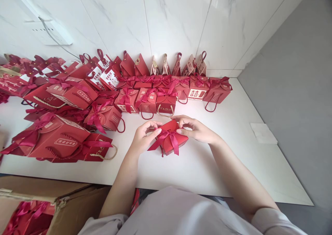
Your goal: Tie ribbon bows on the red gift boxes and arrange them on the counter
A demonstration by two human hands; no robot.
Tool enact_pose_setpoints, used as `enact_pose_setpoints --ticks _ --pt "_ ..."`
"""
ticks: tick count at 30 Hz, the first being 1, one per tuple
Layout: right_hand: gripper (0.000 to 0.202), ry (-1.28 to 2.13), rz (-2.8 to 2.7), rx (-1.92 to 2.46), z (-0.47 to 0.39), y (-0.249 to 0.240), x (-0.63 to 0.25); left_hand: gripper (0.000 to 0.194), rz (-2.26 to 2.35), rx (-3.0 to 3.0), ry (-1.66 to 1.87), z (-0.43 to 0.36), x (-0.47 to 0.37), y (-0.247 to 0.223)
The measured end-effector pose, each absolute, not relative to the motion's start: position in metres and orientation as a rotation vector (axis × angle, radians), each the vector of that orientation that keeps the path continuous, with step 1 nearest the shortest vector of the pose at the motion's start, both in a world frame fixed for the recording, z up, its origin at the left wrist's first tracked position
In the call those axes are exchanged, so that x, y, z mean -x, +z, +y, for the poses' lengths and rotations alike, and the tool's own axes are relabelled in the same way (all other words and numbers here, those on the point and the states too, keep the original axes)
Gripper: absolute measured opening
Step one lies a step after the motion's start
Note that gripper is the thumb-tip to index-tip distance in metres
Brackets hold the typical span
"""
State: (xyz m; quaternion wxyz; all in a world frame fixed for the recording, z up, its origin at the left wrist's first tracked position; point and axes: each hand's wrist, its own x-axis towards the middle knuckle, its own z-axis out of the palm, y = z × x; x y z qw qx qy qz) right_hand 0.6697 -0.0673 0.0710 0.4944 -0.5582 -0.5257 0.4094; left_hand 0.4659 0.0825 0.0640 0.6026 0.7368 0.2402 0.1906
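Note:
A small red gift box (169, 143) with a dark pink ribbon tied in a bow on top stands on the white table in front of me. My left hand (146, 134) grips its left side, thumb near the bow. On the right side, my right hand (190, 128) holds the box between thumb and fingers. The ribbon's tails hang over the front of the box. Just behind it stand more red boxes with bows and cord handles, such as one with a gold cord (166, 102).
Rows of red boxes and bags (127, 64) line the marble-patterned wall. Larger red boxes (55, 136) are piled at the left. An open cardboard carton (77, 202) with red boxes stands at the lower left. A white paper (263, 133) lies at the table's right edge.

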Motion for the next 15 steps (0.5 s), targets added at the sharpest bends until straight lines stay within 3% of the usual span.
enact_pose_setpoints --ticks 6,8,12,13,15 --pt "0.016 0.862 -1.23 1.397 -0.074 0.067 -0.66 0.025 0.637 -1.7 0.577 0.075 -0.461 0.064" --pt "0.026 0.877 -1.155 1.411 -0.079 0.061 -0.66 0.045 0.618 -1.738 0.56 0.071 -0.455 0.062" --pt "0.04 0.955 -1.109 1.401 -0.093 0.046 -0.667 0.109 0.563 -1.864 0.315 0.06 -0.442 0.054" --pt "0.049 0.986 -1.144 1.37 -0.095 0.041 -0.669 0.116 0.565 -1.887 0.276 0.057 -0.441 0.05" --pt "0.073 1.049 -1.235 1.327 -0.098 0.033 -0.671 0.11 0.555 -1.931 0.258 0.054 -0.44 0.043"
